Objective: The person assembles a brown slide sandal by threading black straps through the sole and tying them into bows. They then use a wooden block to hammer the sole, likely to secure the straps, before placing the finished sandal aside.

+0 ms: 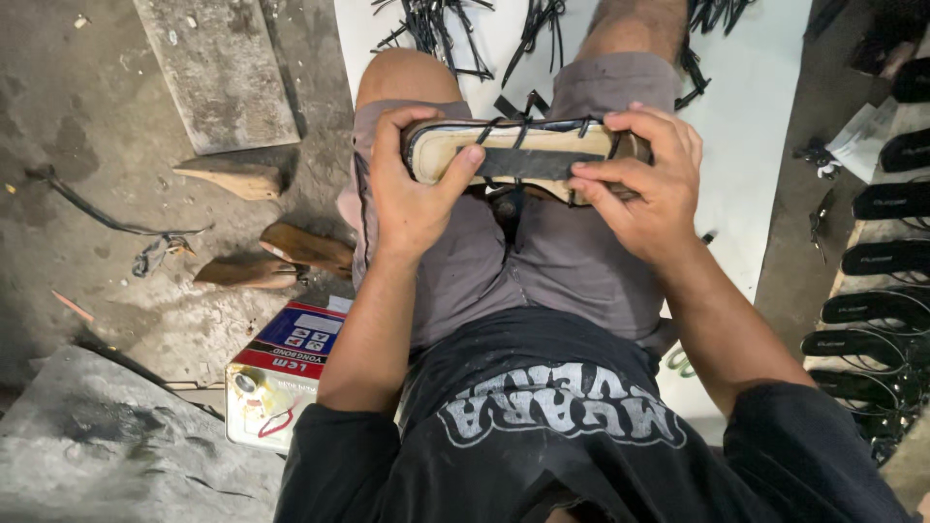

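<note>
I sit with a sandal [523,155] held bottom-up across my lap, its tan underside showing and thin black straps folded over it. My left hand [412,184] grips the left end, thumb pressing on a strap end on the underside. My right hand [644,179] holds the right end, fingers curled over the edge and thumb on the dark strap band. Both hands rest above my grey shorts.
Wooden shoe lasts [276,257] lie on the concrete floor at left. A glue tin [281,373] stands by my left hip. Loose black straps [436,29] lie on a white sheet [756,107] ahead. A row of black soles [886,257] lines the right.
</note>
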